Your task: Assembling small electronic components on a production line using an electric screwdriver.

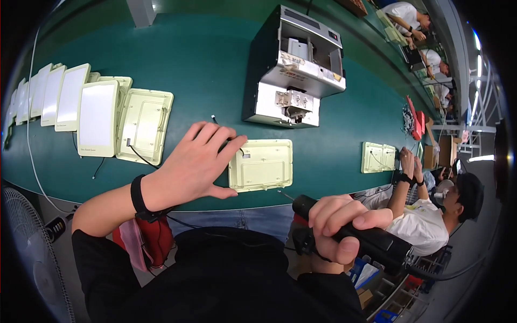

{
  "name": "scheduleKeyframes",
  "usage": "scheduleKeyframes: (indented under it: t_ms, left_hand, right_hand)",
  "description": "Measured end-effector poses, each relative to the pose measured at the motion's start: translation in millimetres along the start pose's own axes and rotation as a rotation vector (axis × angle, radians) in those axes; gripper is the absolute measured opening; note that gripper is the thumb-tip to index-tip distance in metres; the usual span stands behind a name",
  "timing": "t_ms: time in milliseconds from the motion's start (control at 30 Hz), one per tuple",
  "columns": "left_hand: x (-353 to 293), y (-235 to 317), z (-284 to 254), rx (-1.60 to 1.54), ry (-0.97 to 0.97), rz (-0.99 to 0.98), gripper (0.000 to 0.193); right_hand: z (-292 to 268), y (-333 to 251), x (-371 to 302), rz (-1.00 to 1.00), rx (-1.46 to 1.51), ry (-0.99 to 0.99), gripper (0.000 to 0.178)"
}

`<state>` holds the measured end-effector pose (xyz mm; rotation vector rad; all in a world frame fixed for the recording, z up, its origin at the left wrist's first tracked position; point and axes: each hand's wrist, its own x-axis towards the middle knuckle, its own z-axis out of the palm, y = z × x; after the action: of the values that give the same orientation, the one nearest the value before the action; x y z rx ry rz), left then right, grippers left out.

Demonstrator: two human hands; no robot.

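- Left hand: fingers spread flat and released, grasping nothing; fingertips lie on the left edge of a pale green plastic housing panel on the green work surface. Whether the palm presses the surface cannot be told.
- Right hand: fingers clenched around a black electric screwdriver; its thin bit points up-left toward the panel's lower right corner, tip just short of it. The tool's rear end is cut off behind the hand.
- Beyond the left fingers: a thin black wire runs under the hand, its course hidden.
- Further left of the fingers: a row of white and pale panels, overlapping, so the count is unclear.
- Above the fingertips: a grey screw feeder machine, interior hard to make out.
- Right of the right hand: a seated co-worker, hands raised, with two small panels near them.
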<state>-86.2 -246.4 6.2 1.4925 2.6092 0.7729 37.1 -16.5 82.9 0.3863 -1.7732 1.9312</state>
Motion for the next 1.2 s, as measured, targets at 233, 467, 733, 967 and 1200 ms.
scheduleKeyframes:
  t_ms: [233,467,733,967,1200]
  left_hand:
    - [0,1,4,-0.038,-0.038,-0.021,0.098]
    - [2,-1,4,-0.046,-0.053,-0.038,0.099]
    - [-2,-2,5,-0.043,-0.004,-0.031,0.098]
    - [-1,-3,6,-0.016,0.093,-0.003,0.09]
    - [-3,-8,11,-0.049,0.096,-0.042,0.095]
  right_hand:
    - [2,21,-1,-0.029,-0.03,-0.004,0.038]
    - [0,25,-1,0.004,-0.07,0.046,0.04]
    - [-3,26,1,0.004,-0.01,-0.02,0.036]
    - [10,-3,72,-0.131,0.108,-0.042,0.036]
    - [25,38,129,-0.159,-0.068,0.069,0.021]
